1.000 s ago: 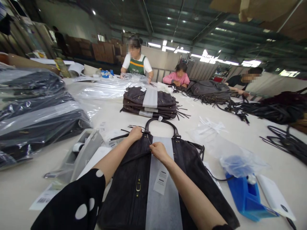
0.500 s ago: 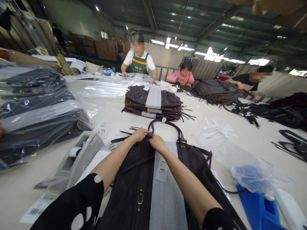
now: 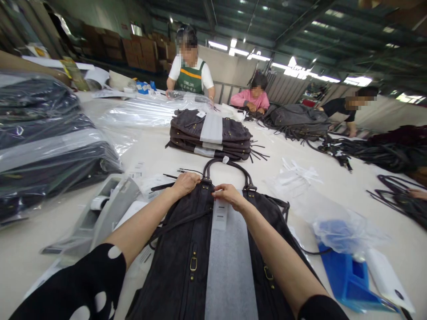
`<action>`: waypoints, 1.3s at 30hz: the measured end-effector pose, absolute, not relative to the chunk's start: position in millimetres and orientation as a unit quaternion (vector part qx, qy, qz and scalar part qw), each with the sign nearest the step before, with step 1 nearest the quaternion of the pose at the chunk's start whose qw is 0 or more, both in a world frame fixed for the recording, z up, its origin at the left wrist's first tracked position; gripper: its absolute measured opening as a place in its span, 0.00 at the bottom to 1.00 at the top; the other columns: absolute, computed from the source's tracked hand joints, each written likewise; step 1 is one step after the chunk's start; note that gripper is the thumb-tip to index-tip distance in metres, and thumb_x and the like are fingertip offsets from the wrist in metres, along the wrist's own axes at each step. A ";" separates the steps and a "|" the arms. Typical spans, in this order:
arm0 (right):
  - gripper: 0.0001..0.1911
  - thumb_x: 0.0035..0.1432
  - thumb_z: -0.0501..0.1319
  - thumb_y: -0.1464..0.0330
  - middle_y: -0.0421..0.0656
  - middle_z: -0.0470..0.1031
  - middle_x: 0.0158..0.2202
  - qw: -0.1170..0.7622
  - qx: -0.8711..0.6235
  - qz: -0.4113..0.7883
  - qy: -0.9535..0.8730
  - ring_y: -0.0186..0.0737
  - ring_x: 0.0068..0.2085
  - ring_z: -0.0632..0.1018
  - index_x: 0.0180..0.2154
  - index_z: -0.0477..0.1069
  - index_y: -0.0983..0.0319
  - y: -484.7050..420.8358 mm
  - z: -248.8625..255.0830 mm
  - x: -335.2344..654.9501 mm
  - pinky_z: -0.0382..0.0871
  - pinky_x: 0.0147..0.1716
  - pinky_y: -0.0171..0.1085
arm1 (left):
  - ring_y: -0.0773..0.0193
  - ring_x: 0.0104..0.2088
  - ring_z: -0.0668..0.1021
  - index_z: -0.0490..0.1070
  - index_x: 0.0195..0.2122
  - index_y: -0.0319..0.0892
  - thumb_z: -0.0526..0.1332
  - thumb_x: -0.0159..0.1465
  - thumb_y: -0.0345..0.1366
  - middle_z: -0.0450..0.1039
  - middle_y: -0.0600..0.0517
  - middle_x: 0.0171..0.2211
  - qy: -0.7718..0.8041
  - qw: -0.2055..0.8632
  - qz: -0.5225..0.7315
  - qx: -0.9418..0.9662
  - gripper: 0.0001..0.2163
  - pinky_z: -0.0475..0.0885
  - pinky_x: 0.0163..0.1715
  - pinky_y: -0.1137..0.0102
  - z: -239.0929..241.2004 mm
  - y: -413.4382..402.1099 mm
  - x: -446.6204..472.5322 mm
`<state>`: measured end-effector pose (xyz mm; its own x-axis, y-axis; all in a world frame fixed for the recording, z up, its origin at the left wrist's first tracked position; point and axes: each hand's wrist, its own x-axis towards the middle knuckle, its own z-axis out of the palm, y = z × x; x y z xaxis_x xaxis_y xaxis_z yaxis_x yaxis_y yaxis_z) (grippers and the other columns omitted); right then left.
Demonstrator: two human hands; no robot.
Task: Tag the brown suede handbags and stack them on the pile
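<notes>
A dark grey-brown handbag (image 3: pixel 180 249) lies flat before me, its two-ended handle (image 3: pixel 209 166) pointing away. A pale paper strip (image 3: pixel 230 266) runs down its middle, and a white printed tag (image 3: pixel 220 215) lies on the strip near the top edge. My left hand (image 3: pixel 187 184) is closed on the bag's upper edge, just left of the handle's base; its fingertips are partly hidden. My right hand (image 3: pixel 230 195) has thumb and fingers curled together at the tag's top end. Brass buckles (image 3: pixel 193 263) show on the bag's front.
Beyond the bag stands a stack of similar bags (image 3: pixel 210 133). Plastic-wrapped bags (image 3: pixel 50 151) and a grey tape dispenser (image 3: pixel 106 209) are at left. A blue holder (image 3: pixel 350 275) and thin plastic (image 3: pixel 333 222) lie at right. Several co-workers, one in a green apron (image 3: pixel 191 80), work across the table.
My right hand has moved right, away from the handle's base and my left hand. The tag sits higher on the bag. The view has shifted slightly.
</notes>
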<state>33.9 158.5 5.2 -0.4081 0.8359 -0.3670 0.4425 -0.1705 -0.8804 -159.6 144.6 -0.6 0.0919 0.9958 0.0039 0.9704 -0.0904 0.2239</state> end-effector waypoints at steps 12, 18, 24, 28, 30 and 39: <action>0.17 0.42 0.63 0.57 0.37 0.68 0.21 0.321 -0.414 0.718 -0.459 0.31 0.23 0.68 0.28 0.68 0.64 142.4 -13.8 44.7 0.59 0.22 0.30 | 0.61 0.38 0.74 0.72 0.29 0.40 0.55 0.58 0.34 0.73 0.49 0.34 0.686 0.126 0.274 0.662 0.07 0.64 0.39 0.71 5.8 130.0 -115.8; 0.09 0.44 0.58 0.68 0.37 0.70 0.26 0.315 -0.427 0.573 -0.624 0.32 0.27 0.69 0.31 0.70 0.64 138.7 -30.0 45.8 0.62 0.29 0.32 | 0.70 0.20 0.72 0.70 0.32 0.40 0.51 0.59 0.36 0.69 0.56 0.19 0.678 0.182 0.368 0.609 0.09 0.66 0.27 0.75 -24.3 121.8 -100.8; 0.11 0.52 0.55 0.67 0.41 0.72 0.31 0.340 -0.501 0.330 -0.724 0.36 0.30 0.71 0.39 0.66 0.63 134.6 -51.1 43.4 0.64 0.32 0.34 | 0.70 0.24 0.72 0.67 0.28 0.41 0.53 0.59 0.36 0.70 0.54 0.26 0.652 0.186 0.446 0.585 0.07 0.66 0.28 0.75 -62.9 106.2 -105.1; 0.09 0.57 0.51 0.68 0.44 0.73 0.32 0.316 -0.470 0.232 -0.791 0.38 0.32 0.73 0.39 0.65 0.63 130.7 -55.3 38.0 0.64 0.33 0.35 | 0.70 0.24 0.72 0.68 0.29 0.41 0.54 0.59 0.37 0.69 0.55 0.27 0.626 0.201 0.477 0.583 0.07 0.67 0.28 0.75 -72.7 105.8 -109.0; 0.09 0.59 0.49 0.69 0.46 0.73 0.33 0.288 -0.467 0.182 -0.816 0.39 0.33 0.73 0.38 0.66 0.64 130.8 -56.7 34.6 0.63 0.34 0.35 | 0.70 0.25 0.72 0.69 0.29 0.41 0.55 0.59 0.37 0.69 0.55 0.27 0.615 0.209 0.489 0.583 0.07 0.67 0.28 0.75 -74.1 106.5 -110.5; 0.10 0.61 0.50 0.68 0.45 0.71 0.36 0.323 -0.427 -0.005 -0.845 0.37 0.37 0.70 0.35 0.70 0.60 131.1 -56.1 28.6 0.60 0.34 0.33 | 0.66 0.31 0.74 0.72 0.29 0.41 0.58 0.57 0.36 0.71 0.53 0.28 0.573 0.243 0.526 0.580 0.06 0.68 0.34 0.73 -76.6 105.9 -113.8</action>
<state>28.6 131.1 -56.1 -0.4271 0.7175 0.5502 0.7238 0.6360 -0.2675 -113.8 105.9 -76.6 -0.2095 0.9198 0.3318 0.4094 -0.2257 0.8840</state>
